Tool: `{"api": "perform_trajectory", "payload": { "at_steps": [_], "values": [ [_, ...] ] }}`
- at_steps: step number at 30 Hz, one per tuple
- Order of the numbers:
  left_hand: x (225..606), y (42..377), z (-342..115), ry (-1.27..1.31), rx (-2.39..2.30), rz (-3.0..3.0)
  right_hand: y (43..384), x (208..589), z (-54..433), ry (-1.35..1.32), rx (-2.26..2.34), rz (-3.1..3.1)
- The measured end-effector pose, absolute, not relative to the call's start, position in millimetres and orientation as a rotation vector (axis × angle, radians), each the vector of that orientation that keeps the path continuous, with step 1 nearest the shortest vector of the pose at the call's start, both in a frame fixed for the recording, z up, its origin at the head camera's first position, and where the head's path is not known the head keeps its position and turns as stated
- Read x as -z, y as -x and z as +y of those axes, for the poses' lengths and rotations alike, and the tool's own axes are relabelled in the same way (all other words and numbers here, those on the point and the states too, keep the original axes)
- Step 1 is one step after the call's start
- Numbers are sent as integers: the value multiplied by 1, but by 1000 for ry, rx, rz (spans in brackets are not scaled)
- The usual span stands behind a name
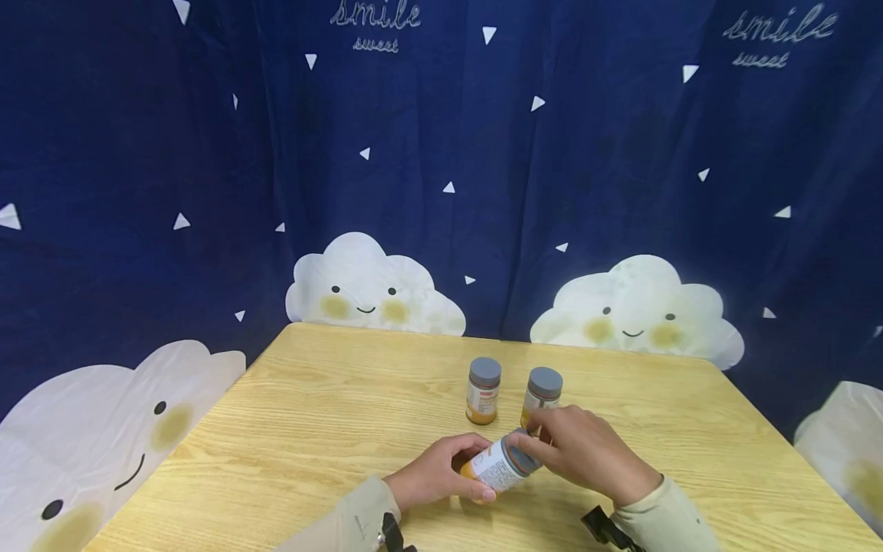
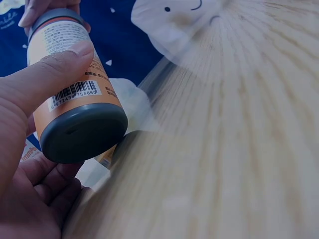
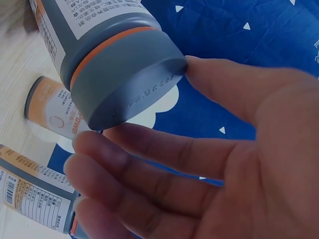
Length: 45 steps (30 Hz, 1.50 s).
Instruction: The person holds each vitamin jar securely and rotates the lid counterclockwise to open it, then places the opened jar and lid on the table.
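My left hand [image 1: 436, 474] grips a supplement bottle [image 1: 498, 466] with a white-and-orange label and a grey screw lid [image 3: 130, 82]. The bottle is tilted above the table, its lid end toward the right. In the left wrist view, the thumb lies across the label and the dark base [image 2: 84, 133] faces the camera. My right hand [image 1: 589, 452] is at the lid, pinching its rim between thumb and index finger; the lid sits on the bottle. The other right fingers are bent below it, holding nothing.
Two similar bottles with grey lids stand upright on the wooden table [image 1: 331, 399]: one bottle [image 1: 482, 397] behind the held one, another bottle [image 1: 543, 387] just beyond my right hand and partly hidden by it. A blue curtain [image 1: 414, 153] with clouds hangs behind the table.
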<state>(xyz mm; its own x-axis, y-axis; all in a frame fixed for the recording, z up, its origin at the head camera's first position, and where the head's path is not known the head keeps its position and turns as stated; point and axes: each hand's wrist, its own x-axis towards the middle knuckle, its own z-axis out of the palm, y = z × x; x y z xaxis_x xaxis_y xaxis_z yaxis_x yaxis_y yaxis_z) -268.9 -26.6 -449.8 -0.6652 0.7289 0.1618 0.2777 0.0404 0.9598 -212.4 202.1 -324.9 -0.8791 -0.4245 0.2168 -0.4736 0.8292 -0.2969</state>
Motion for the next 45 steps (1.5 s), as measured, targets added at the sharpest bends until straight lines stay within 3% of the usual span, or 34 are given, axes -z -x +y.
{"api": "perform_trajectory", "payload": {
  "at_steps": [24,45],
  "values": [
    [448,269,-28,-1008,-1638,1995,219,323,212,-1063,-586,-2842],
    [451,271,-27,-1023,-1646,1974,215,321,212,-1081,-534,-2846]
  ]
}}
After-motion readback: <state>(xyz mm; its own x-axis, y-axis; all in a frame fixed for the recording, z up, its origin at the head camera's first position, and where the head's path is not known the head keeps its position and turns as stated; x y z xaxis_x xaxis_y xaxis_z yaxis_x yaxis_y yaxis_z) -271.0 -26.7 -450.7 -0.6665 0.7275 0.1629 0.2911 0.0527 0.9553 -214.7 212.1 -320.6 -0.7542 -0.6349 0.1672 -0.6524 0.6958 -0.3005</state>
